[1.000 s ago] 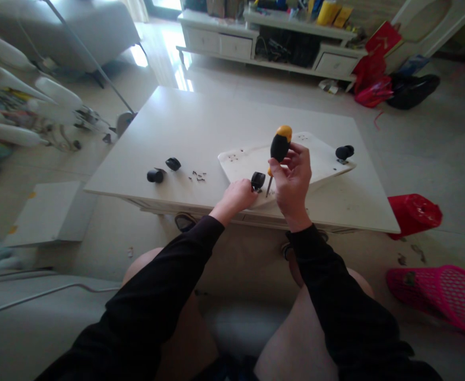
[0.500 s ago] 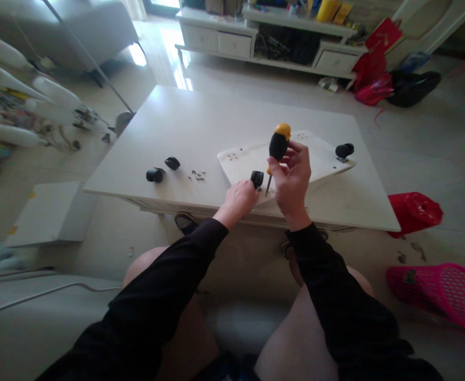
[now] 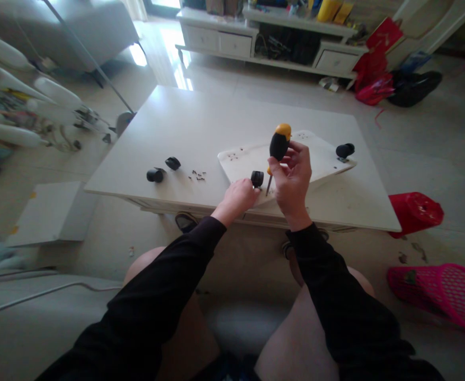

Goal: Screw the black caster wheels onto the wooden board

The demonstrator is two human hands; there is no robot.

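Observation:
A white board [image 3: 248, 164] with screw holes near its corners lies on the white table [image 3: 193, 121]. At its near edge my left hand [image 3: 239, 196] is closed around the base of a black caster wheel [image 3: 257, 178]; the fingertips are partly hidden. My right hand [image 3: 295, 177] grips a yellow and black screwdriver [image 3: 279, 143], handle up, its shaft pointing down beside that caster. Whether the tip sits on a screw I cannot tell. A second caster [image 3: 344, 151] stands at the board's right corner.
Left of the board lie two loose casters [image 3: 155, 175] and several small screws [image 3: 197, 175]. On the floor at the right are a red bin [image 3: 415, 212] and a pink mesh basket [image 3: 435, 291]. A white cabinet [image 3: 224, 45] stands beyond the table.

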